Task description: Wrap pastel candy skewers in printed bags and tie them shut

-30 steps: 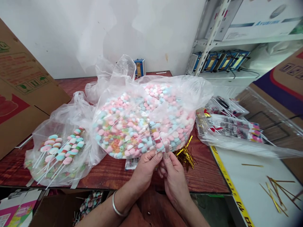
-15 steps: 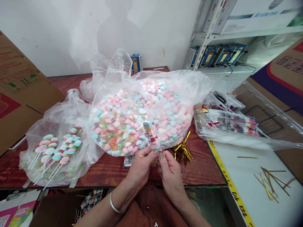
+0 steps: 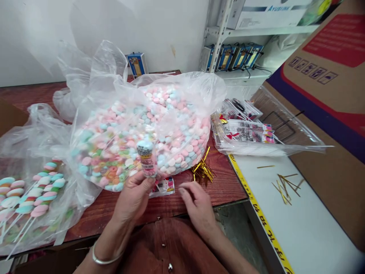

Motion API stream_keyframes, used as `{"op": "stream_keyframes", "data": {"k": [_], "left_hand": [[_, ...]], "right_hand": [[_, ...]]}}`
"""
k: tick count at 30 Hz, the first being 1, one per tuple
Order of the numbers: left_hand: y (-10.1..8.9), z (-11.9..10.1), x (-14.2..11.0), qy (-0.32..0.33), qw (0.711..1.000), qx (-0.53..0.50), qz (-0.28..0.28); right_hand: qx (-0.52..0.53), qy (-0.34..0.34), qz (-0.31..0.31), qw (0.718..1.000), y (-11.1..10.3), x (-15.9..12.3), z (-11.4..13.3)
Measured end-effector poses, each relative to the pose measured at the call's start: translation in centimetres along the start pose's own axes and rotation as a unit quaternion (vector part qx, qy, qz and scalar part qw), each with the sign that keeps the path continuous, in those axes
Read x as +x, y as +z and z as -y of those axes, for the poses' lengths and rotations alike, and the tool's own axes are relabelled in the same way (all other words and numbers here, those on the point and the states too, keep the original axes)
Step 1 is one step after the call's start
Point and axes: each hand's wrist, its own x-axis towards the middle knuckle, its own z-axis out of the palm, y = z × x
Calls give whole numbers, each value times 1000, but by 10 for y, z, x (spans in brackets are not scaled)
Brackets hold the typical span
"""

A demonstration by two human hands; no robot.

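My left hand point(image 3: 134, 196) is closed round the bottom of a wrapped candy stick point(image 3: 146, 158), held upright in its printed clear sleeve in front of the big plastic bag of pastel candies point(image 3: 137, 129). My right hand point(image 3: 196, 203) lies on the red-brown table point(image 3: 182, 203) with its fingers stretched out and nothing in them. Its fingertips are close to a flat printed sleeve point(image 3: 164, 186) and a bundle of gold twist ties point(image 3: 203, 169).
At the left a clear bag holds candy skewers point(image 3: 34, 190). A stack of printed sleeves in plastic point(image 3: 251, 133) sits at the right. Loose gold ties point(image 3: 285, 184) lie on a white surface with yellow tape. A cardboard box point(image 3: 327, 95) and metal shelving point(image 3: 228, 45) stand at the right.
My right hand let go of the wrapped stick and dropped to the table toward the gold ties. My left hand now holds the stick alone. The view swung to the right.
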Motion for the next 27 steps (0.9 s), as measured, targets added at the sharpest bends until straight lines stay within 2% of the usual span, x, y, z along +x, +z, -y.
{"op": "stream_keyframes", "data": {"k": [2, 3, 6, 10, 14, 17, 20, 23, 25, 27], "left_hand": [[-5, -4, 3, 39, 998, 23, -48], [-7, -5, 4, 44, 997, 34, -59], [-6, -4, 2, 35, 996, 53, -63], [-3, -2, -1, 18, 996, 65, -61], [-13, 1, -2, 41, 994, 90, -55], [-20, -1, -4, 71, 982, 167, -43], [-19, -8, -6, 122, 948, 295, -19], [-11, -11, -6, 214, 889, 404, -9], [-5, -8, -6, 293, 833, 470, -8], [1, -2, -6, 345, 769, 538, 1]], "right_hand": [[-182, -27, -106, 977, -13, 0, -16], [-249, -31, -134, 959, -18, 1, -24], [-363, -36, -159, 917, -20, 6, -39], [-369, -24, -162, 915, -13, 17, -41], [-322, -21, -157, 933, -14, 21, -35], [-261, -31, -145, 954, -19, 21, -33], [-200, -35, -134, 970, -25, 20, -29], [-160, -36, -160, 973, -28, 15, -18], [-169, -57, -232, 956, -28, 11, -4], [-221, -111, -304, 920, -23, 9, 13]]}}
